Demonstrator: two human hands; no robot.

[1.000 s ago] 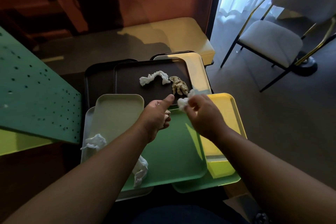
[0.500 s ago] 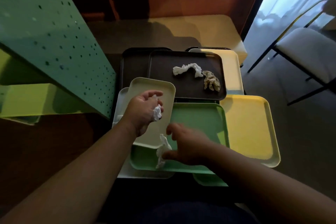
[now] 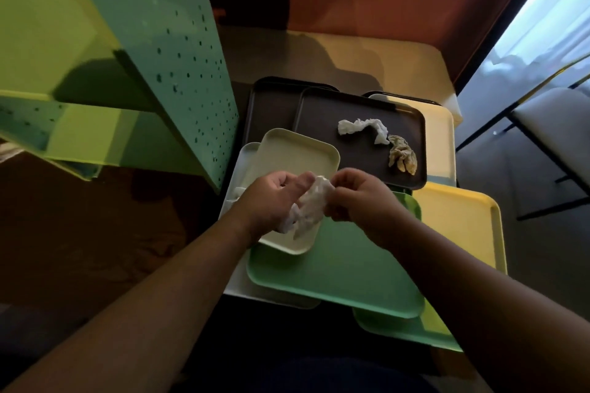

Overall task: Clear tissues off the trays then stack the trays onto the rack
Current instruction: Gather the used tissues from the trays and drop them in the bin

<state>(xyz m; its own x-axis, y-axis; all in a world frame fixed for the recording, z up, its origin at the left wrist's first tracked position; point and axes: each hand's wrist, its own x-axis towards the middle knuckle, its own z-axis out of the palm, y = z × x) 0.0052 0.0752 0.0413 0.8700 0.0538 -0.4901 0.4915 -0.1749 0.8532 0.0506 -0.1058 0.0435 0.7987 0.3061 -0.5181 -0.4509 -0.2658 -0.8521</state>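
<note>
Both hands meet over the middle of the tray pile: the left hand point(image 3: 271, 201) has its fingers curled round a bundle of white tissue point(image 3: 308, 206), and the right hand point(image 3: 360, 201) pinches the same bundle from the other side, so the wad hangs between them just above the cream tray point(image 3: 287, 153). That cream tray and the green tray point(image 3: 335, 271) under it at six o'clock look free of paper, as does the yellow tray point(image 3: 459, 223) at three o'clock. Clearing is not finished, though: at one o'clock the dark tray point(image 3: 360, 163) carries a twisted white tissue point(image 3: 364, 129) and, touching its end, a crumpled brownish tissue point(image 3: 403, 155). A scrap of white also shows at the left edge of the pale tray point(image 3: 247, 156) beneath the cream one, though I cannot tell what it is. No tray appears to be on the green rack point(image 3: 178, 51) at ten o'clock, so by my reading all the stacking is still to do, and the collected wad has yet to be put somewhere.
</note>
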